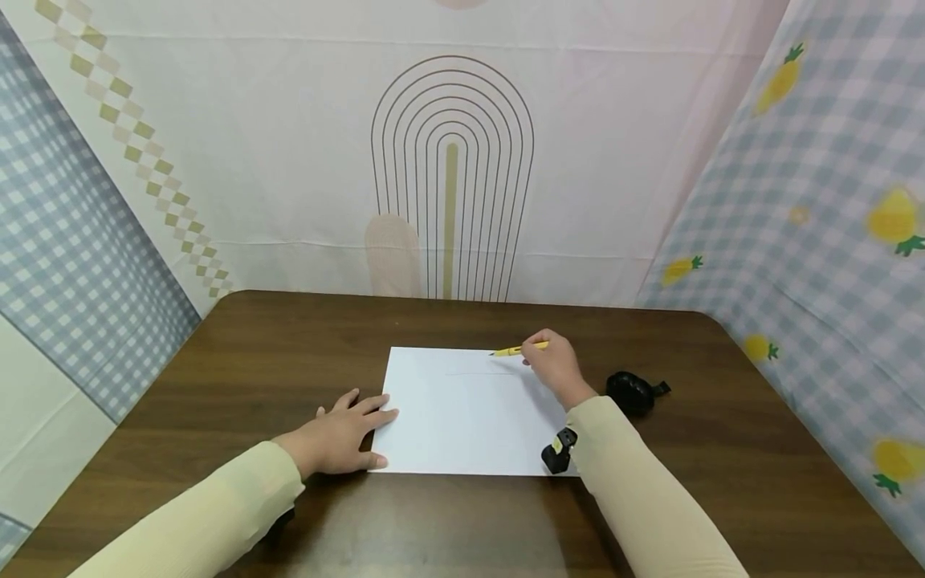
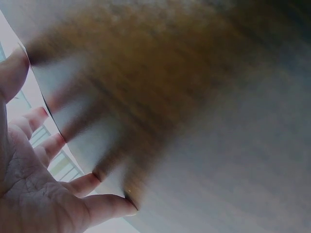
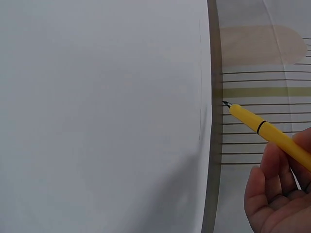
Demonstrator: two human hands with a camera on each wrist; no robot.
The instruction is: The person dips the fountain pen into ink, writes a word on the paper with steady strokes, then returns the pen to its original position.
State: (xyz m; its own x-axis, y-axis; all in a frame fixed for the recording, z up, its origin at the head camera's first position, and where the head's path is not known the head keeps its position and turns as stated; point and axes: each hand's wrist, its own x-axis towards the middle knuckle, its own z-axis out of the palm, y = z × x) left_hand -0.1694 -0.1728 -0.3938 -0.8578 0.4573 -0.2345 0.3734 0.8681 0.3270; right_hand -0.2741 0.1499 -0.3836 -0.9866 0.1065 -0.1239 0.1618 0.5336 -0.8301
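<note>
Yellow pen (image 1: 511,351) poised at the top of white paper (image 1: 470,425)

Head view: from where I stand, the paper lies low in the centre of the frame, on the brown bench (image 1: 289,337). The left hand (image 1: 343,437) is spread, its grip holding nothing, fingertips on the paper's left side. The right hand (image 1: 555,365) has its grip closed round the pen, near the paper's upper right. A faint line (image 1: 480,374) crosses the paper's upper part.

Left wrist view: fingers (image 2: 51,145) fan out at lower left. I'd press them evenly, so the paper can't skate.

Right wrist view: the nib (image 3: 227,104), right of centre, looks lifted off the paper. I'd lower it gently and draw with light, even pressure.
</note>
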